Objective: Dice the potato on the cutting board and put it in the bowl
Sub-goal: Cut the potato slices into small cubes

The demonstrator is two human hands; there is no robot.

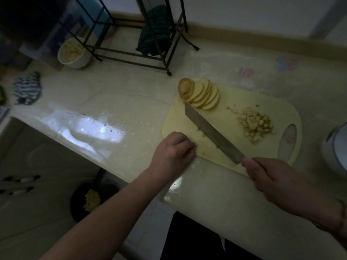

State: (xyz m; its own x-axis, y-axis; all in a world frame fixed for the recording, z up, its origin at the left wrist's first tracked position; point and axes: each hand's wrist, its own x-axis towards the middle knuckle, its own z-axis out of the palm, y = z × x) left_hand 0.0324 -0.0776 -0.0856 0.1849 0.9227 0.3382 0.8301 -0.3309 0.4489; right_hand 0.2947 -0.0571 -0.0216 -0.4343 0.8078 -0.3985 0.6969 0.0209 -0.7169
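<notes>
Head view, only one. Right hand wrapped tight on the knife handle; blade runs diagonally away from it across the cutting board, tip reaching the fan of potato slices at the far end. Whether the edge rests on the board or hangs just above, can't tell, too dim. Left hand sits at the board's near-left edge, knuckles up, fingers curled under; can't tell if they pinch anything or just press the board rim. Hands are apart, blade between them.

Beyond the right hand, to the outer side of the blade: pile of diced potato, already cut, not yet moved. Slices lie overlapped, skin-on end piece leaning at the far-left of the fan, past the knife tip. Bowl w/ pale cubes in it is well apart, far beyond and outward of the left hand, by a wire rack w/ a dark cloth on it.

Stage, my read: roughly midway; slices need strips + cross cuts, then transfer.

Risks: counter looks wet & shiny beside the left hand, so board may skid under a chop. Left fingertips close to the blade's heel, so a slip could nick them. Low light hides the edge. Long carry to the bowl could drop cubes.
</notes>
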